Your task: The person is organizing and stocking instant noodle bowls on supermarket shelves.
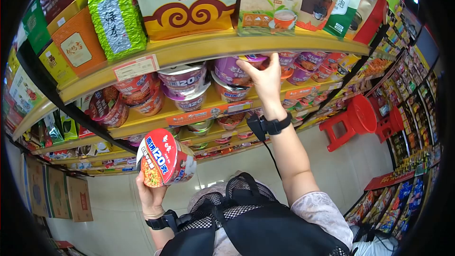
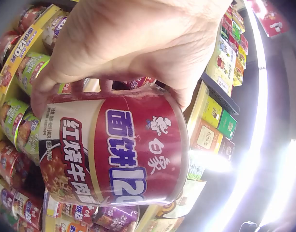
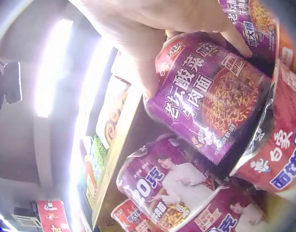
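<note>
A red tub of instant noodles (image 1: pixel 179 161) is held low in front of the shelf by my left hand (image 1: pixel 150 193). In the left wrist view, the thumb and fingers of that hand (image 2: pixel 138 43) grip the tub (image 2: pixel 153 140) around its side. My right hand (image 1: pixel 268 81) reaches under the upper shelf board and grips a purple tub of instant noodles (image 1: pixel 230 70). The right wrist view shows the thumb and fingers on opposite sides of this purple tub (image 3: pixel 206 92), which stands among others. Another purple tub with a person's picture (image 3: pixel 174 181) sits beside it.
The yellow upper shelf (image 1: pixel 204 47) with tea bags, such as a green vacuum pack (image 1: pixel 116 16), overhangs the noodle tubs. On the floor to the right stands a red plastic stool (image 1: pixel 353 118). Cardboard boxes (image 1: pixel 78 199) stand at the lower left.
</note>
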Demonstrator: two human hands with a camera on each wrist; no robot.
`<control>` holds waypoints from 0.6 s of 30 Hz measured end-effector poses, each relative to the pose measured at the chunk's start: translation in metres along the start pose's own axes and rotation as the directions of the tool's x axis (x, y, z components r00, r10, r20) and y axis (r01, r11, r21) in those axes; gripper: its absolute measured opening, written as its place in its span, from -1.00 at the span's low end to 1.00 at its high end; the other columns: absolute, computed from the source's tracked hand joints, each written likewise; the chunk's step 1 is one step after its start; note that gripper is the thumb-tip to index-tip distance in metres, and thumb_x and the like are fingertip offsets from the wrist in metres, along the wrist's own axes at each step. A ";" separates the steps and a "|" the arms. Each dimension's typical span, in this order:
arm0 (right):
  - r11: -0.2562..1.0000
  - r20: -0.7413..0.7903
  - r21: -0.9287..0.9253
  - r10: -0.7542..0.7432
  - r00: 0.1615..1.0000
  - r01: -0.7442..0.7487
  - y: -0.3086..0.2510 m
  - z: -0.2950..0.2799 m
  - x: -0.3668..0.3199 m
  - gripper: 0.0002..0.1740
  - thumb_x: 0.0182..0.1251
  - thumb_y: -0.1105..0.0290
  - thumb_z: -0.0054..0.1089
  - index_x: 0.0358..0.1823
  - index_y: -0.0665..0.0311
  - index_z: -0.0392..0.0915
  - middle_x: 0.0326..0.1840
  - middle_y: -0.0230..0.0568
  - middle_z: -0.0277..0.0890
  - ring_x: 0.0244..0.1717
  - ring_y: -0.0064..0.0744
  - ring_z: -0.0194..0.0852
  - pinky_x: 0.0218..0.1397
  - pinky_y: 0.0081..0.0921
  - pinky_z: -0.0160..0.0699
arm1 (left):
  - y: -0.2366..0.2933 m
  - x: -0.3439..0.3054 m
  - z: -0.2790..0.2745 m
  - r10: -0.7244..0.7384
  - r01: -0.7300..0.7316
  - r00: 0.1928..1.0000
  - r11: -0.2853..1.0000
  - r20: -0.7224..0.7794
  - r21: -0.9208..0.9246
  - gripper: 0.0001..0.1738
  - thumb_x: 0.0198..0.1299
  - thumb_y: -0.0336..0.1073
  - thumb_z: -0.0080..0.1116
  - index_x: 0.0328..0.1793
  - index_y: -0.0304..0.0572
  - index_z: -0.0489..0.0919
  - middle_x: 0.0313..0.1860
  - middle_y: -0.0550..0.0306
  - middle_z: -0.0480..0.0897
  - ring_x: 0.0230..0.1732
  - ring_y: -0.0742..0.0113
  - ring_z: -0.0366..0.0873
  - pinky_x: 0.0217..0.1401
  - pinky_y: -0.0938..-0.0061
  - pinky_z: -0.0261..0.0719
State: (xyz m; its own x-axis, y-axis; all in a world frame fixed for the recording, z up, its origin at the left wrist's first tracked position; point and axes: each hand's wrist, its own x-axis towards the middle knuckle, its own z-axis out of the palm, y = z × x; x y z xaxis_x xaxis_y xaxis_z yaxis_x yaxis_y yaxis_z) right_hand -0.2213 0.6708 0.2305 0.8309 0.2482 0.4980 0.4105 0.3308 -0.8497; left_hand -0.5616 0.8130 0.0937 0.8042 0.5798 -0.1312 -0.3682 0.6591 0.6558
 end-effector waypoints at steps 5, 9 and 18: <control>0.948 -0.048 -0.298 -0.128 0.991 0.108 -0.018 -0.003 -0.020 -0.42 -0.15 0.48 0.50 -0.16 0.32 0.27 -0.22 -0.15 0.52 -0.23 -0.47 0.50 -0.20 -0.49 0.57 | -0.001 -0.001 -0.005 0.001 -0.001 1.000 1.000 0.002 -0.024 -0.24 0.15 0.20 -0.09 0.39 -0.05 0.18 0.31 0.07 0.34 0.27 0.06 0.32 0.18 -0.10 0.32; 0.954 -0.018 -0.263 -0.153 0.988 0.142 -0.028 -0.013 -0.043 -0.41 -0.18 0.50 0.51 -0.17 0.30 0.26 -0.20 -0.17 0.48 -0.17 -0.47 0.47 -0.05 -0.49 0.48 | 0.005 -0.004 -0.008 0.013 -0.013 1.000 1.000 0.003 -0.019 -0.23 0.15 0.20 -0.09 0.40 -0.04 0.17 0.31 0.06 0.34 0.27 0.05 0.32 0.18 -0.11 0.31; 0.970 0.231 -0.222 -0.046 0.972 0.099 -0.042 -0.064 -0.102 -0.36 -0.30 0.61 0.46 -0.19 0.22 0.20 0.17 -0.08 0.22 0.21 -0.34 0.24 0.24 -0.40 0.29 | 0.009 -0.010 -0.017 0.056 -0.056 0.998 0.998 0.007 -0.014 -0.25 0.16 0.18 -0.08 0.41 -0.03 0.17 0.32 0.08 0.33 0.29 0.09 0.30 0.24 -0.10 0.25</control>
State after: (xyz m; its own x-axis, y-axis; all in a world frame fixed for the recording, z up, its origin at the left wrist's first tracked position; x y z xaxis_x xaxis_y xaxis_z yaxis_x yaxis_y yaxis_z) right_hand -0.2991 0.5732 0.2042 0.7018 0.4366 0.5629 0.5635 0.1432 -0.8136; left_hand -0.5815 0.8213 0.0885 0.7858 0.6121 -0.0888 -0.4191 0.6325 0.6514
